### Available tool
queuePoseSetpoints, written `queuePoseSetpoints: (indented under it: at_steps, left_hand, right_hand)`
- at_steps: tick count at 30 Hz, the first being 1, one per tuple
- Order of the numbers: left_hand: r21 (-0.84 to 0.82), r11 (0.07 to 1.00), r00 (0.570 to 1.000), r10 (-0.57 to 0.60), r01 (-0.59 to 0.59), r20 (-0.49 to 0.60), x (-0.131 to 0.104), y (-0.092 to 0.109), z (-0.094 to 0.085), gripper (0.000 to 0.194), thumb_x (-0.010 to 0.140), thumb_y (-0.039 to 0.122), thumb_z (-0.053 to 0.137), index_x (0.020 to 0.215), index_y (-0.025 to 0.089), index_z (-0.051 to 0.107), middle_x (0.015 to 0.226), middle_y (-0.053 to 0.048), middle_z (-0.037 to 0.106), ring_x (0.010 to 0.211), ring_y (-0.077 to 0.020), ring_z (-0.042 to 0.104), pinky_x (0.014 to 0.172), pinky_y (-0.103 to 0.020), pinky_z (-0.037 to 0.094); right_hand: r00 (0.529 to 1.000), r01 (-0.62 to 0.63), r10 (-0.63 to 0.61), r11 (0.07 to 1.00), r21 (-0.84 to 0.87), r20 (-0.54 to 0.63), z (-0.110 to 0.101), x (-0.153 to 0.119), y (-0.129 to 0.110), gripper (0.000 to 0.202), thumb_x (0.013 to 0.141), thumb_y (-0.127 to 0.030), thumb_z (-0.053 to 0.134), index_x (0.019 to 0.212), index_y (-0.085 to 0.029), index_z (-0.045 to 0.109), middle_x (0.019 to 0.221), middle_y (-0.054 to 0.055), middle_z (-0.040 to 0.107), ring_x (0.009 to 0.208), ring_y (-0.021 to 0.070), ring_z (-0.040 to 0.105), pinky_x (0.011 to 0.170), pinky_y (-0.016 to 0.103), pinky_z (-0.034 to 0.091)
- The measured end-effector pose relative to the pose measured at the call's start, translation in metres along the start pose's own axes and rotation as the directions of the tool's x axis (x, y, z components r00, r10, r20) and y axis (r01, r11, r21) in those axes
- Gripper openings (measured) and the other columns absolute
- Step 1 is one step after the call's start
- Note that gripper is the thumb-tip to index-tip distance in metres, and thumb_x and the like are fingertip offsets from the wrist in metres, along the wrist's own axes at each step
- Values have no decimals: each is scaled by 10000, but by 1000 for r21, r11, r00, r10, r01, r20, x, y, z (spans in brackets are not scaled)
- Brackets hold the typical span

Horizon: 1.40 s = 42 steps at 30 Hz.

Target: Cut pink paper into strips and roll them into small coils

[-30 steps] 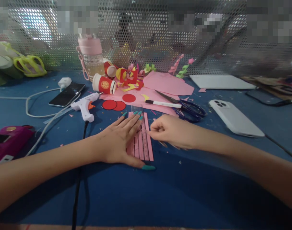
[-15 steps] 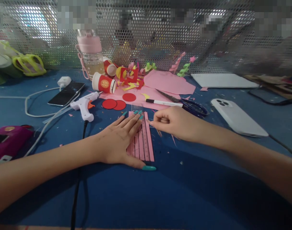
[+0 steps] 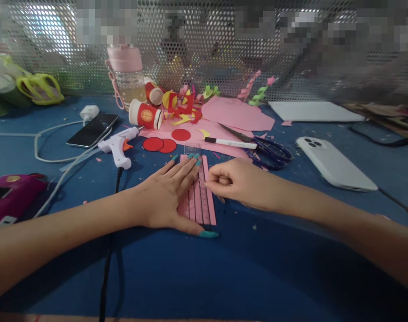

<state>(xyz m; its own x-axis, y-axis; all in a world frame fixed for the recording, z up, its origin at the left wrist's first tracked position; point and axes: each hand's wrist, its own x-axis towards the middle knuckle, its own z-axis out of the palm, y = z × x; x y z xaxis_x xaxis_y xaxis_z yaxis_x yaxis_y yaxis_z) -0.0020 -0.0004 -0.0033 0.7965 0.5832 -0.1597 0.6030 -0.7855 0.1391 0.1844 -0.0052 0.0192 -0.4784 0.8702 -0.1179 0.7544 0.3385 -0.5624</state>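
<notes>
The left hand (image 3: 163, 199) lies spread over the ruler (image 3: 203, 199) and pink strips (image 3: 210, 211), thumb reaching past their near end. It seems to be bracing them, while the right hand (image 3: 244, 183) is at their right edge, thumb and finger pinched close (on what, if anything, I can't tell). A stroke there would call for steady pressure and fingertips clear of the edge. Scissors (image 3: 274, 153) and marker (image 3: 230, 143) crowd the far side; the table (image 3: 204, 277) gives more room nearer the body
</notes>
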Motion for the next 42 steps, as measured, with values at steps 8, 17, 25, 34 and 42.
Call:
queuePoseSetpoints:
  at_steps: [8, 17, 25, 34, 42]
  left_hand:
    - [5, 1000, 1000, -9, 9, -25, 1, 0, 1, 1144, 611, 828, 339, 1409, 30, 153, 1487, -196, 106, 1377, -319, 50, 1106, -454, 59]
    - [1, 1000, 999, -6, 6, -38, 0, 0, 1, 1128, 616, 820, 350, 1401, 27, 186, 1484, -203, 131, 1374, -328, 63, 1106, -458, 62]
    - [-6, 1000, 999, -1, 1, -35, 0, -1, 1, 1111, 627, 810, 351, 1411, 48, 150, 1494, -185, 94, 1377, -316, 41, 1106, -451, 53]
    - [15, 1000, 1000, -6, 6, 3, 0, 0, 0, 1131, 631, 816, 331, 1413, 26, 122, 1492, -189, 46, 1379, -308, 12, 1109, -446, 34]
    - [7, 1000, 1000, -13, 13, -2, -1, 1, -1, 1124, 629, 821, 322, 1412, 35, 143, 1490, -187, 71, 1378, -310, 19, 1109, -453, 37]
  right_hand:
    - [990, -58, 47, 995, -82, -130, -2, 4, 5, 260, 717, -112, 500, 482, -182, 413, 388, -78, 344, 380, 59, 323, 424, 224, 246]
    - [996, -50, 46, 997, -54, -78, 0, 3, 3, 259, 716, -107, 507, 483, -179, 421, 354, -89, 335, 336, 48, 317, 410, 216, 243]
    - [997, -12, 14, 1000, -26, 78, -2, -2, 2, 289, 712, -168, 493, 447, -186, 379, 347, -80, 346, 316, 47, 331, 372, 201, 228]
    - [995, -93, 94, 996, -6, 46, -6, -4, -3, 264, 722, -170, 509, 473, -183, 422, 350, -80, 373, 300, 47, 332, 367, 209, 221]
    - [996, -50, 48, 998, -29, -79, -5, 2, 2, 258, 720, -145, 523, 483, -182, 427, 338, -92, 360, 304, 48, 337, 399, 211, 258]
